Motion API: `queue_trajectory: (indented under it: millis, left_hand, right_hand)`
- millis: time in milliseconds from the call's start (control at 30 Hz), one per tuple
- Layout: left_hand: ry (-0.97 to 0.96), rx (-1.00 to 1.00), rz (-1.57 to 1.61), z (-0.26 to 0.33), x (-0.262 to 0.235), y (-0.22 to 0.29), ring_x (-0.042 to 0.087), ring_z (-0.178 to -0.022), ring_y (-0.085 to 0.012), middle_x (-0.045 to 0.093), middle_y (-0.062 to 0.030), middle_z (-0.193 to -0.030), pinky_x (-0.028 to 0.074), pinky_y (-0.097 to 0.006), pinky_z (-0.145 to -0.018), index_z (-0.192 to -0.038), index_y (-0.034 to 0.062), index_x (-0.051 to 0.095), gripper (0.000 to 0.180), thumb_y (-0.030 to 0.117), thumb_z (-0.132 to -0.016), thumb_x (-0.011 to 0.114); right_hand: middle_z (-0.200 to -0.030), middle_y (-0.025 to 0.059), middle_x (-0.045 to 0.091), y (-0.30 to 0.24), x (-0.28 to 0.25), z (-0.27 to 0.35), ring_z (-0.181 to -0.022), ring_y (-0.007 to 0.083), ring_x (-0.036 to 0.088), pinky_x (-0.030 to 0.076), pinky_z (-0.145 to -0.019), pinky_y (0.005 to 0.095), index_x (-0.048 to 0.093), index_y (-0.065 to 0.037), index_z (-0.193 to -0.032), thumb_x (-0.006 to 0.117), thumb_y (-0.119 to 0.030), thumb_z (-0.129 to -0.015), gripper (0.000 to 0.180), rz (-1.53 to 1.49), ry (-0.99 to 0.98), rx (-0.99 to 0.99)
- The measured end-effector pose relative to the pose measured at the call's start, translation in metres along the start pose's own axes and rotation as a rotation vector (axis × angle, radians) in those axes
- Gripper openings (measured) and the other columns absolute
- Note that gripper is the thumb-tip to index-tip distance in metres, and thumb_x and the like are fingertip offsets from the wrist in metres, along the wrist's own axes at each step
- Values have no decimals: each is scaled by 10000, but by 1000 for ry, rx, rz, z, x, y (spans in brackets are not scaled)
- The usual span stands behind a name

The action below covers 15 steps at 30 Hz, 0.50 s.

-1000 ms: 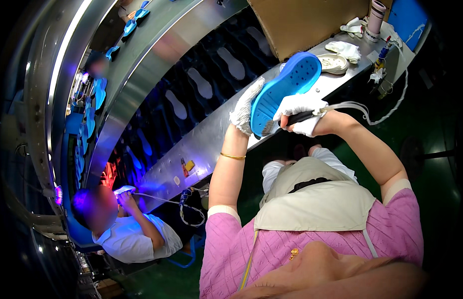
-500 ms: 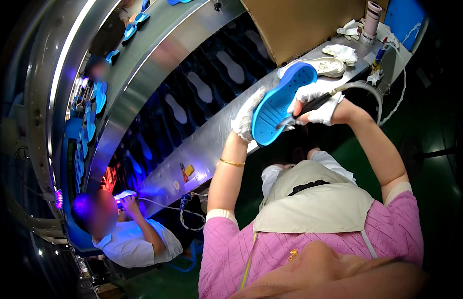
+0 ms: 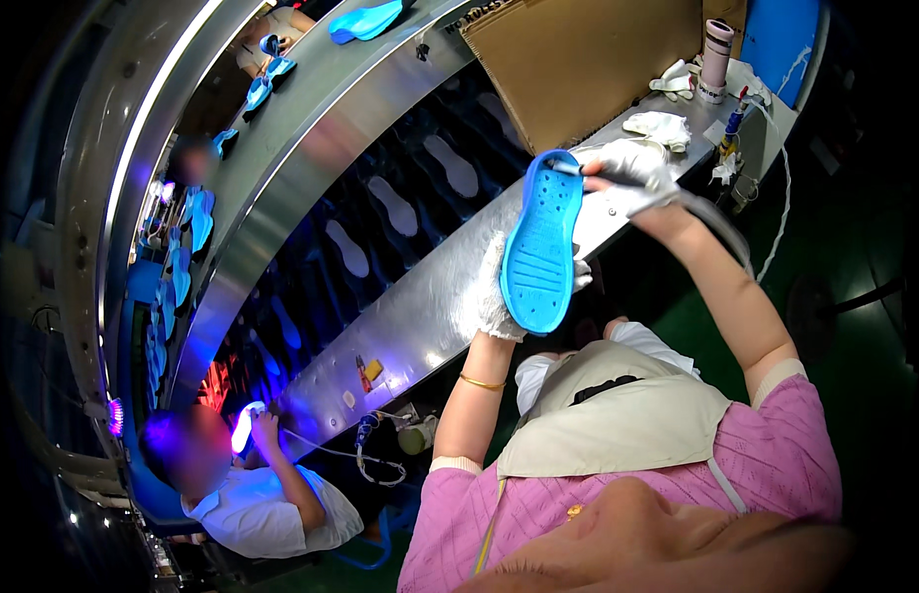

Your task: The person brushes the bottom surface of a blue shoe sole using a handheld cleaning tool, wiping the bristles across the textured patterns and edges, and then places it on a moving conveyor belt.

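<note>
A blue foam shoe sole [image 3: 540, 262] with a raised rim, grooves at the heel and small holes toward the toe stands tilted, toe up. My left hand [image 3: 495, 296], in a white knitted glove, wraps it from behind and below; the glove's fingertips show past its right edge. At the toe end my right hand [image 3: 632, 188], in a white glove with bare fingertips, is closed on a hose-fed brush. The brush's tip reaches inside the toe rim. Motion blurs this hand, and most of the brush handle is hidden. Its pale hose [image 3: 716, 222] trails to the right.
Beneath my hands runs a metal bench [image 3: 380, 306], with a cardboard sheet [image 3: 588, 69], white gloves [image 3: 660, 128] and a pink bottle [image 3: 716, 59] toward its far right. Blue soles [image 3: 365, 22] ride a curved conveyor [image 3: 311, 84]. A co-worker [image 3: 271, 494] sits at left.
The sole has swung more upright and come lower, its inside turned toward me. My right hand has moved with the brush from the sole's middle to its toe. The co-worker's lit piece has tilted.
</note>
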<state>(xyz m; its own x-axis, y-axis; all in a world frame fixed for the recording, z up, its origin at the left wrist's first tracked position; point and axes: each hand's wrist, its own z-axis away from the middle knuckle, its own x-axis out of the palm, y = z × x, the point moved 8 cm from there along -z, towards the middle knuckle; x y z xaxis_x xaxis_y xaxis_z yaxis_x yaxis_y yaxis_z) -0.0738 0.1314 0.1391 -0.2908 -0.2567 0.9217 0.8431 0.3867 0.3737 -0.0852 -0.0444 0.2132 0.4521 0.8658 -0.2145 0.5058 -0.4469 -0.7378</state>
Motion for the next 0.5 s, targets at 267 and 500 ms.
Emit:
queue_trajectory:
  millis: [267, 500]
  left_hand:
    - [112, 196, 16, 4, -30, 25, 571, -1046, -358, 543, -249, -1195, 471, -475, -908, -1313, -5, 408, 643, 506, -940, 288]
    - [-134, 180, 72, 3, -9, 24, 553, -1089, -353, 541, -229, -1209, 471, -495, -911, -1302, -3, 424, 631, 500, -941, 304]
  right_hand:
    - [-804, 89, 648, -71, 56, 47, -736, 204, 637, 511, -666, 298, 636, -41, -856, 724, 3, -692, 192, -57, -289, -171]
    - [-842, 88, 627, -55, 47, 34, -759, 192, 612, 495, -682, 290, 625, -43, -848, 703, 25, -713, 171, 62, -200, -140]
